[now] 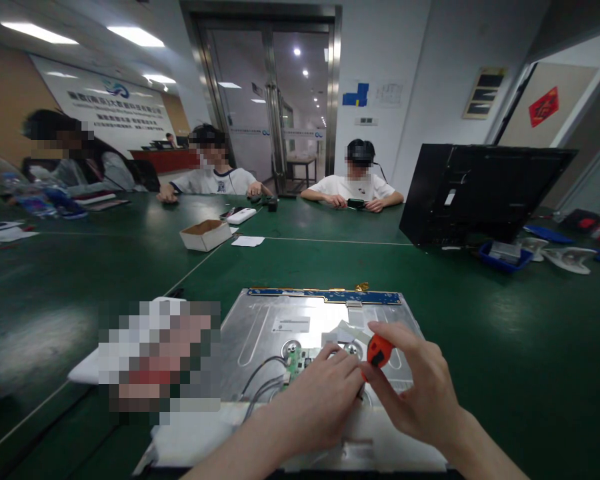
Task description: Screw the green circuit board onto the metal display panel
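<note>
A flat metal panel (250,320) lies on the table in front of me, with a blue circuit strip (300,294) along its far edge. Near its middle sits a green circuit board (295,363) with dark cables on its left. My left hand (325,393) rests over the board's right part, fingers bent; what it holds, if anything, is hidden. Between thumb and fingertips of my right hand (415,387) is an orange-and-black round handle (379,351), just right of my left hand. The handle's lower end is hidden.
A black monitor (485,193) stands at the right, near a blue tray (505,257). An open cardboard box (206,236) and a white device (241,215) lie farther back. At left is a blurred-out object (165,353). Several people sit across the green table (310,263).
</note>
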The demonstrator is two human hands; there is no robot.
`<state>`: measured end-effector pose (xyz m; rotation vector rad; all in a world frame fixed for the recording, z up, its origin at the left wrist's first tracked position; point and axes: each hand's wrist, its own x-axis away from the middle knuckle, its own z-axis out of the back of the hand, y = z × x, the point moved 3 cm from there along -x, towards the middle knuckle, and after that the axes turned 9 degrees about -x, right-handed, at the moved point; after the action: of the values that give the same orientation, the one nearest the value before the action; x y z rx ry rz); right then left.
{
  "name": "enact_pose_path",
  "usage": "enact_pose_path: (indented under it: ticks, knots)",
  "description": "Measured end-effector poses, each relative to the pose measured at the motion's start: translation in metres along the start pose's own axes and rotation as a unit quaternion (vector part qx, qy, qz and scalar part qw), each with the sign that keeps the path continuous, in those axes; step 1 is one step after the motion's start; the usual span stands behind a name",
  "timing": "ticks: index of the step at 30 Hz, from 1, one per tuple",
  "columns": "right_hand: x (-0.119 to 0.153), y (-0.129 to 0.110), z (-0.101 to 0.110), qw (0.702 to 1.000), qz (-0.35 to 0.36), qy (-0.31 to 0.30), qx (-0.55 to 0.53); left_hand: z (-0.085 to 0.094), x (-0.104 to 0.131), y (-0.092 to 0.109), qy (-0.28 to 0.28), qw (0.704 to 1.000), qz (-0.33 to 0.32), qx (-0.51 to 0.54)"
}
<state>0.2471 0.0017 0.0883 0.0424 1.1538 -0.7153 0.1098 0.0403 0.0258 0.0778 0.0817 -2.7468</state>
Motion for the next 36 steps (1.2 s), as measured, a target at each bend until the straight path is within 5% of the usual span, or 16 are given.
enact_pose_path:
  ticks: [19,36]
  knots:
    - [0.0004,-0.0008,0.0058,0.999,0.014,0.036,-0.014,0.0072,0.0003,-0.0013,0.007,0.999,0.029,0.035]
    - [-0.001,-0.0034,0.0023,1.0,0.02,0.005,0.001,0.0012,0.0011,-0.0015,0.034,0.999,0.03,0.022]
